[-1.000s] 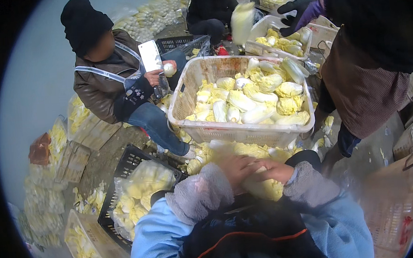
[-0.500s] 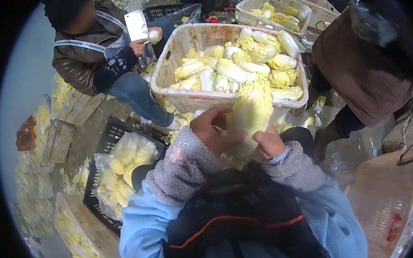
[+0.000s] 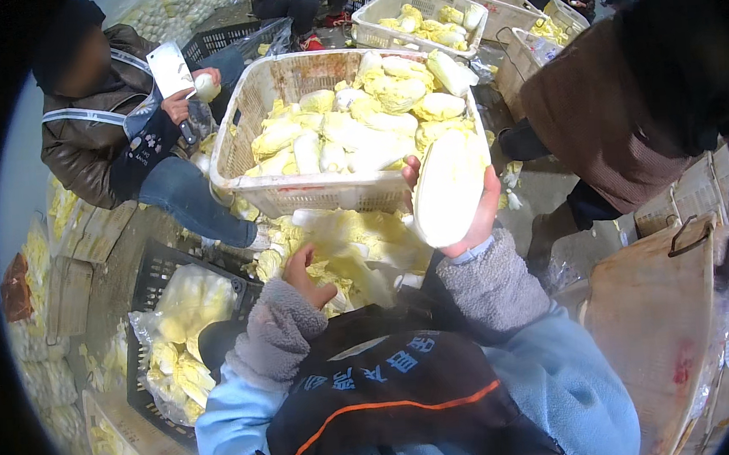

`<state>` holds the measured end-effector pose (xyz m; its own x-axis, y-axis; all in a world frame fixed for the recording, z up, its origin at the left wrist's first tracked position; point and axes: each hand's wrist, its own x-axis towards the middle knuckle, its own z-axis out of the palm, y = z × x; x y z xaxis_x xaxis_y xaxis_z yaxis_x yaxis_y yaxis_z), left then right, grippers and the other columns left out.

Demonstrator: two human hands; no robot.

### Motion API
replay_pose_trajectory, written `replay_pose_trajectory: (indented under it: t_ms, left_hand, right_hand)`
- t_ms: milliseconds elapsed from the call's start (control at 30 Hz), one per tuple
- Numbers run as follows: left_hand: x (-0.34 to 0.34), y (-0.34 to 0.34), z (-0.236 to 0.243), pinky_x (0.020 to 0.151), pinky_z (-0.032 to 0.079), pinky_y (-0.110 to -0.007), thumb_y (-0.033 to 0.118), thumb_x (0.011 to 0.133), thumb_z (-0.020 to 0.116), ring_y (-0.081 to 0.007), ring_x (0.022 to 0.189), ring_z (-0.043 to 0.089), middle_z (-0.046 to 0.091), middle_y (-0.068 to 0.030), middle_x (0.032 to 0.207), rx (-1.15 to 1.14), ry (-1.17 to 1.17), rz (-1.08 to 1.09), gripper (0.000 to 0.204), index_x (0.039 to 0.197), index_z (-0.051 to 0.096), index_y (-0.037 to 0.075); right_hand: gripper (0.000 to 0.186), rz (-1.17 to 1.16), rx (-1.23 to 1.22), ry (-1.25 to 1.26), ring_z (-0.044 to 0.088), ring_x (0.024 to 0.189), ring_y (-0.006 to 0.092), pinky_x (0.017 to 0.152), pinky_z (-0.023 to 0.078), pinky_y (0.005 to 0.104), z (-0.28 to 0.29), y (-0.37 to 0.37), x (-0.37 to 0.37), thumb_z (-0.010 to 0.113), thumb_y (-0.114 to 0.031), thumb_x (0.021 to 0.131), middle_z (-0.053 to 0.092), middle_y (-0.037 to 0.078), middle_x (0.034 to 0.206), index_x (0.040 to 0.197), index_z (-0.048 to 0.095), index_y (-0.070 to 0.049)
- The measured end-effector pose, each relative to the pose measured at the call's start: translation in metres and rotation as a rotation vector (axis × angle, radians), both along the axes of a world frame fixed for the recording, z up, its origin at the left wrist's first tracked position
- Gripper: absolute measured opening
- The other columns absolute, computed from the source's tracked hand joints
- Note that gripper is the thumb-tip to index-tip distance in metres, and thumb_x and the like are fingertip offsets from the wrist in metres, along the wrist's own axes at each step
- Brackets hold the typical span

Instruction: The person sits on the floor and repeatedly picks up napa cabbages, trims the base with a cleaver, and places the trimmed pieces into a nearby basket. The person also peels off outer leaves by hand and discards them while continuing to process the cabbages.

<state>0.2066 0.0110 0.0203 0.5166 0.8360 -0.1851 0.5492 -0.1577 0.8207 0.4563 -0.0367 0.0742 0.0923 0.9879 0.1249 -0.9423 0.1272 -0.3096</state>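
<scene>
The right hand (image 3: 473, 211) grips a trimmed pale cabbage (image 3: 446, 190), fingers wrapped around it, holding it upright just at the near right corner of the white basket (image 3: 245, 155) full of cabbages. The left hand (image 3: 304, 274) is half curled and holds nothing, over loose yellow leaves (image 3: 357, 245).

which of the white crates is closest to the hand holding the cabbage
The big white crate heaped with trimmed cabbages, directly ahead of the right hand gripping the cabbage. The other white crates sit further back, behind it.
</scene>
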Motion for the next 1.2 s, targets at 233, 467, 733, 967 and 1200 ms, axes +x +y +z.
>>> replay_pose_trajectory:
  t_ms: [233,467,733,967,1200]
  left_hand:
    - [0.054,-0.003,0.072,0.084,0.043,-0.031,0.015,0.073,0.066,-0.0170,0.095,0.053,0.053,-0.0092,0.109,-0.833,-0.939,-0.130,0.059,0.125,0.039,0.004]
    - [0.056,-0.018,0.080,0.089,0.040,-0.037,0.012,0.065,0.070,-0.0299,0.102,0.051,0.053,-0.0171,0.110,0.790,-0.206,0.008,0.057,0.117,0.049,0.004]
    - [0.029,-0.024,0.098,0.084,0.043,-0.036,0.008,0.060,0.075,-0.0301,0.098,0.054,0.054,-0.0182,0.108,0.545,-0.579,0.067,0.052,0.106,0.054,0.000]
    - [0.003,-0.028,0.081,0.085,0.041,-0.033,0.007,0.069,0.068,-0.0230,0.091,0.056,0.060,-0.0146,0.096,0.492,-0.619,-0.021,0.029,0.095,0.059,-0.001]
    - [0.000,-0.021,0.052,0.090,0.040,-0.047,0.037,0.091,0.039,-0.0347,0.105,0.051,0.054,-0.0146,0.110,-0.499,-0.965,-0.262,0.044,0.119,0.043,0.003]
  right_hand:
    - [0.072,-0.008,-0.181,-0.714,0.044,0.116,0.0293,0.098,0.035,0.0421,-0.006,0.011,-0.036,0.041,-0.056,0.083,0.044,0.015,0.127,0.131,0.033,-0.004]
    - [0.072,-0.062,0.076,-0.349,0.037,0.121,0.0309,0.103,0.029,0.0455,-0.003,0.000,-0.042,0.062,-0.039,0.078,0.036,0.017,0.133,0.131,0.030,-0.003]
    - [0.083,-0.069,0.036,-0.106,0.035,0.121,0.0384,0.102,0.027,0.0516,0.010,0.001,-0.024,0.069,-0.051,0.067,0.042,0.019,0.127,0.128,0.035,-0.006]
    - [0.083,0.025,0.190,-0.265,0.034,0.120,0.0423,0.100,0.028,0.0536,0.034,-0.015,-0.009,0.072,-0.046,0.064,0.044,0.020,0.125,0.128,0.036,-0.008]
    - [0.079,-0.423,0.329,-1.326,0.052,0.104,0.0359,0.087,0.046,0.0418,0.046,-0.006,-0.061,0.068,-0.048,0.065,0.049,0.023,0.111,0.119,0.039,0.001]
